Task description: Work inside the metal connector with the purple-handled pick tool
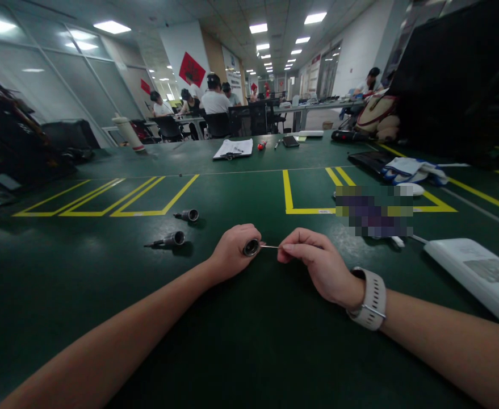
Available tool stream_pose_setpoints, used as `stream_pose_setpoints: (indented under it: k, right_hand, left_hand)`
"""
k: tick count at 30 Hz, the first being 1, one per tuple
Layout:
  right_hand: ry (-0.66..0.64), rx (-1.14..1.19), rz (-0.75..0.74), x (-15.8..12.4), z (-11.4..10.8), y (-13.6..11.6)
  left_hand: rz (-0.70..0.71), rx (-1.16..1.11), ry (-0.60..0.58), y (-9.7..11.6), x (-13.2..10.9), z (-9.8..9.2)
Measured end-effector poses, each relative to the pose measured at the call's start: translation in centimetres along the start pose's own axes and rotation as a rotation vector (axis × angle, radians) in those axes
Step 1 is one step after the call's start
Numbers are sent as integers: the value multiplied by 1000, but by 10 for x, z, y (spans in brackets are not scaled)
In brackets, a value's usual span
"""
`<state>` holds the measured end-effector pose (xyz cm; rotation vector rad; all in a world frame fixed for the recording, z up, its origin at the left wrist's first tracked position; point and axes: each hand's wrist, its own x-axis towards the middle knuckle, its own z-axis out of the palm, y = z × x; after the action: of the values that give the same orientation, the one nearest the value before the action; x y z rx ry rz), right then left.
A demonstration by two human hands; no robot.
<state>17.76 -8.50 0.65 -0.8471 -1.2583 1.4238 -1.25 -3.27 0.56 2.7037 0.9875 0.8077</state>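
Note:
My left hand (pixel 235 253) is closed around a dark metal cylindrical part (pixel 251 247), its hollow round end facing me. In my right hand (pixel 311 258), thumb and fingers pinch a thin metal rod (pixel 269 246). The rod's far end meets the side of the cylindrical part, next to my left fingers; its exact contact is too small to make out. Left of my hands, two similar hollow-ended metal pieces, a nearer one (pixel 170 240) and a farther one (pixel 187 215), lie on the green table (pixel 215 352). The nearer one has a thin shaft at its back.
A white flat device (pixel 474 272) lies at the right, near a pixelated purple object (pixel 366 213). Farther back are gloves (pixel 415 170), a clipboard with papers (pixel 233 149) and a phone (pixel 290 141). Yellow tape (pixel 289 193) marks the table. Several people sit in the background.

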Motion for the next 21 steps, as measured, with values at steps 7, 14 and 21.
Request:
stream_pose_setpoints:
  k: [7, 14, 21]
  right_hand:
    - [-12, -30, -27, -3, 1, -2]
    - [-52, -600, -242, -16, 12, -10]
    - [-60, -209, -67, -4, 0, -4]
  left_hand:
    - [6, -59, 23, 0, 1, -1]
    - [-74, 149, 37, -1, 1, 3]
    - [-23, 139, -1, -1, 0, 1]
